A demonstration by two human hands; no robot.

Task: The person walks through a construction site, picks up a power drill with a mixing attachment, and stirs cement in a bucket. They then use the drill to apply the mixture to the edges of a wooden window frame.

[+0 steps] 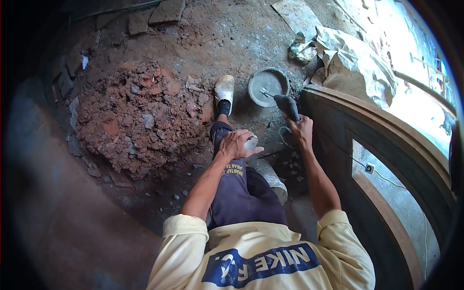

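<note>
My right hand (301, 129) is closed around the handle of a dark grey power drill (286, 105). A thin shaft points from the drill into a round bucket (251, 90) of wet grey mortar (271, 81). At my left knee, my left hand (236, 144) curls around a pale, round, cup-like thing (251, 142); the fingers and palm hide much of it. My left foot, in a pale, smeared shoe (224, 88), stands beside the bucket. Below my hands, a whitish bucket-shaped container (277, 187) lies partly behind my leg.
A large heap of reddish rubble (140, 118) lies at left. To the right stands a wooden frame (367, 108), with a crumpled pale sheet (360, 65) behind it. A white cable with a socket (369, 167) runs through the frame. Flat slabs (166, 10) lie at the back.
</note>
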